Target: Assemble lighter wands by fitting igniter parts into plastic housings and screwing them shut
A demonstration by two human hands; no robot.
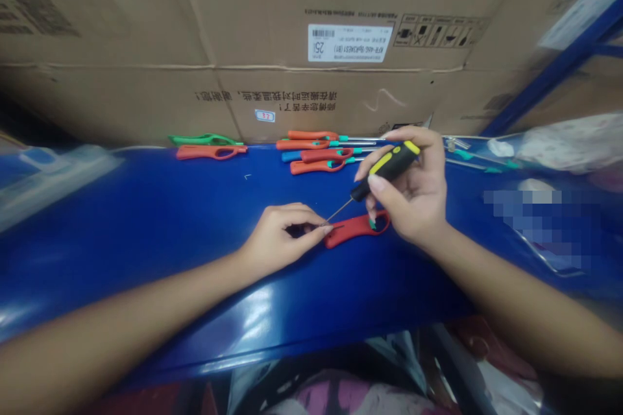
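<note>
My right hand is closed round a black and yellow screwdriver, its thin shaft slanting down to the left. The shaft's tip meets the fingertips of my left hand, which are pinched together; whatever they hold there is too small to make out. Just right of those fingertips a red lighter handle lies on the blue table, with a looped end and a bit of green inside the loop. A fingertip of my right hand is close to that loop.
Several orange, red and blue lighters lie behind my hands. Green and red handles lie further left. Cardboard boxes stand along the back. Plastic bags and metal rods with green parts are at the right.
</note>
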